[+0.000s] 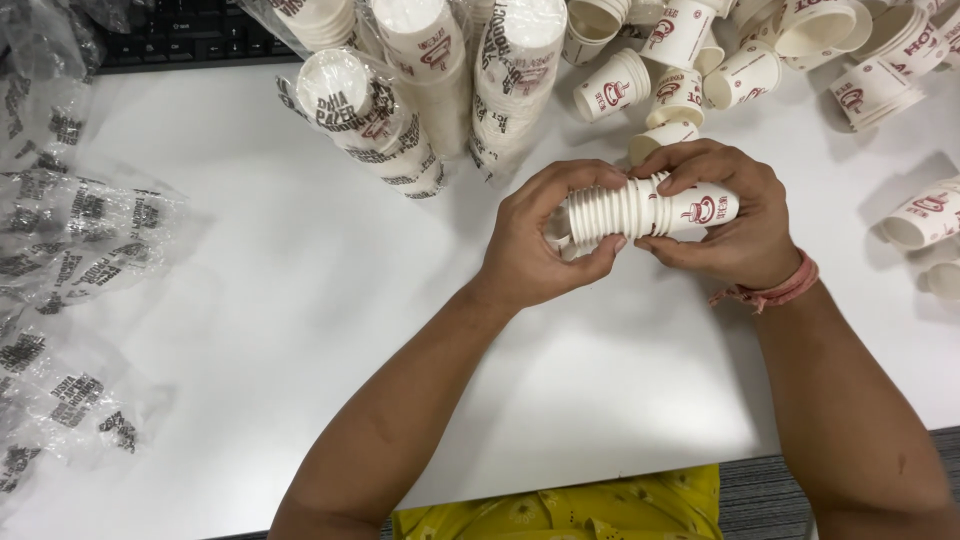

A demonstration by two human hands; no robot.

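Note:
A short stack of white paper cups (640, 210) with a red cup print lies sideways over the white table (300, 260). My left hand (540, 240) grips the rim end of the stack. My right hand (730, 220) wraps the base end, fingers over the top; a pink band is on that wrist. Both hands hold the stack just above the table, near the middle.
Wrapped sleeves of cups (420, 80) lie at the back centre. Several loose cups (740, 60) are scattered at the back right, and another cup (925, 218) lies at the right edge. Empty plastic wrappers (70, 250) cover the left side. A black keyboard (190, 35) sits behind.

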